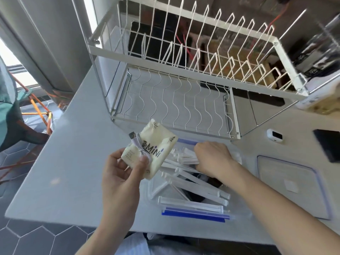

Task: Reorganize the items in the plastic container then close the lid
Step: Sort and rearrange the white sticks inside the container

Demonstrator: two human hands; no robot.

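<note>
White wire dish rack (184,74) stands on the pale table (73,153), just behind the clear plastic container (193,196), whose blue-edged lid (290,184) lies flat to its right. My right hand (213,157) reaches into the container among the clear plastic strips (193,181), fingers curled, though I cannot tell what they grasp. My left hand (121,173), just left of the container, pinches a cream tissue pack (152,150) with a white cable (141,148) looped across it.
</note>
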